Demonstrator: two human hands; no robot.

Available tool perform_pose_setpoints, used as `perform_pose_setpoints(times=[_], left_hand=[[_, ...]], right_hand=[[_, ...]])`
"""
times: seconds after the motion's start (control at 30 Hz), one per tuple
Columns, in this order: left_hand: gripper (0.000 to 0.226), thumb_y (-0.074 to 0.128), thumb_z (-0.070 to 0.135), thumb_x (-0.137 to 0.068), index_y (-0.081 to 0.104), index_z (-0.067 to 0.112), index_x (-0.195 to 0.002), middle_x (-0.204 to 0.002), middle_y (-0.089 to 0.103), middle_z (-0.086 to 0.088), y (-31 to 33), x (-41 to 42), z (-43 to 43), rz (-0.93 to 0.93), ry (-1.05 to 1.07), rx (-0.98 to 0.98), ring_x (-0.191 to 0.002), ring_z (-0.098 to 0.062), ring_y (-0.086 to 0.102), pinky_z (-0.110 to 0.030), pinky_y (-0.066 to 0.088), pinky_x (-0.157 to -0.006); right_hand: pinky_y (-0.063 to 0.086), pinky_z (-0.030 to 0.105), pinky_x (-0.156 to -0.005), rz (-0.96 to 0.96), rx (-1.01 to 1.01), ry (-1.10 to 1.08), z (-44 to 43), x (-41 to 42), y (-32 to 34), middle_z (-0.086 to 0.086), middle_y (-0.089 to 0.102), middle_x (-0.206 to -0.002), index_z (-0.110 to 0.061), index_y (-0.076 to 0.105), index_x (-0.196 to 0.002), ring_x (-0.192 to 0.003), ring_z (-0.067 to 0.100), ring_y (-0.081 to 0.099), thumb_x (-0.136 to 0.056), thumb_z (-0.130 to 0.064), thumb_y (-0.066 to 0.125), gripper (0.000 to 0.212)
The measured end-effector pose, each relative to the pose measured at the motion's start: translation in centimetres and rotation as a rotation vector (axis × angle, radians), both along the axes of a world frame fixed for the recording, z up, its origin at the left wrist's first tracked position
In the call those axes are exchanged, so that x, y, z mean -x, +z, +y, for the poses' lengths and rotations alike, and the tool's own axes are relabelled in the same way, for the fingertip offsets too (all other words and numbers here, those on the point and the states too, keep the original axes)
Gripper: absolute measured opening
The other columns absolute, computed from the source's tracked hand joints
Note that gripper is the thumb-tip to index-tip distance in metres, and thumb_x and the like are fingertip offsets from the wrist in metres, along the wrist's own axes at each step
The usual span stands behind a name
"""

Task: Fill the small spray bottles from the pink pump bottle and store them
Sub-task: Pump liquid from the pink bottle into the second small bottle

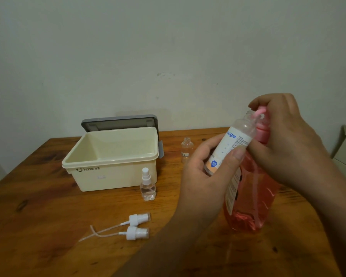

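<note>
Leftmost, we count one cream plastic box (116,176) on the wooden bench (38,196). It is rectangular with rounded corners and stands open, its one grey lid (120,121) propped upright behind it. Just before its right corner stands the first of three small bottles, a capped spray bottle (147,186) of clear plastic with a white sprayer and pale liquid inside.

Nearer us lie two loose white spray heads (139,218), side by side, their thin tubes trailing left and crossing. Right of the box, further back, stands an uncapped bottle (187,148), clear and upright.

Next comes the left hand (206,172). Its fingers (236,154) curl round the lower half of the third, a labelled bottle (233,142), clear with a white wrap, tilted so its open neck meets the pink nozzle.

Just behind it stands the one pink pump bottle (252,200), upright on the bench, translucent and holding pink liquid. The right hand (286,144) sits on top, its fingers (268,100) curled over the pump head.
</note>
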State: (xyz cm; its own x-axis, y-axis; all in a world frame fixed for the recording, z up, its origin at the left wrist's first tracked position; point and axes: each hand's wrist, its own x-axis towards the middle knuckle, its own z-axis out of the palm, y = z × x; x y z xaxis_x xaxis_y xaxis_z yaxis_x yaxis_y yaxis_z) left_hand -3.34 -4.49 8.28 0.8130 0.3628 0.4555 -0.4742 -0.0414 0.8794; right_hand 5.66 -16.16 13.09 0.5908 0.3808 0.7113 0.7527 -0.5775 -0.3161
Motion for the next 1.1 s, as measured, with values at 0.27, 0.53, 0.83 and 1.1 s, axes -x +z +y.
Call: perform_pose_setpoints(times=[0.27,0.53,0.83,1.1], left_hand=[[0.034,0.065,0.039,-0.080,0.063,0.034,-0.113,-0.097,0.070,0.022,0.0,0.1,-0.1,-0.006,-0.002,0.002,-0.089,0.004,0.067,-0.010,0.051,-0.065],[0.031,0.066,0.039,-0.082,0.062,0.037,-0.113,-0.101,0.070,0.019,-0.1,0.1,-0.1,-0.013,0.006,-0.008,-0.092,0.001,0.067,-0.011,0.052,-0.067],[0.033,0.065,0.040,-0.080,0.062,0.037,-0.112,-0.099,0.070,0.020,0.1,0.1,0.0,-0.015,0.009,0.000,-0.090,0.002,0.068,-0.011,0.052,-0.066],[0.039,0.066,0.037,-0.081,0.063,0.029,-0.118,-0.100,0.070,0.019,-0.4,-0.2,-0.2,-0.006,0.001,0.007,-0.092,0.001,0.068,-0.012,0.052,-0.068]], right_hand=[[0.034,0.033,-0.064,0.010,0.003,0.012,-0.1,0.1,-0.2,-0.007,0.040,-0.122,-0.028,0.042,-0.117,-0.086,0.010,0.046,-0.082,-0.032,0.057,0.039],[0.031,0.032,-0.062,0.021,0.009,0.003,0.0,0.2,-0.2,-0.008,0.039,-0.120,-0.029,0.041,-0.115,-0.082,0.014,0.048,-0.080,-0.038,0.055,0.039],[0.037,0.034,-0.066,0.026,-0.007,0.031,0.0,0.2,0.5,-0.020,0.028,-0.110,-0.030,0.040,-0.117,-0.085,0.013,0.049,-0.074,-0.043,0.056,0.047],[0.036,0.034,-0.061,0.030,0.003,0.029,-0.1,0.0,-0.4,-0.020,0.028,-0.108,-0.033,0.037,-0.113,-0.081,0.011,0.049,-0.080,-0.040,0.055,0.037]])
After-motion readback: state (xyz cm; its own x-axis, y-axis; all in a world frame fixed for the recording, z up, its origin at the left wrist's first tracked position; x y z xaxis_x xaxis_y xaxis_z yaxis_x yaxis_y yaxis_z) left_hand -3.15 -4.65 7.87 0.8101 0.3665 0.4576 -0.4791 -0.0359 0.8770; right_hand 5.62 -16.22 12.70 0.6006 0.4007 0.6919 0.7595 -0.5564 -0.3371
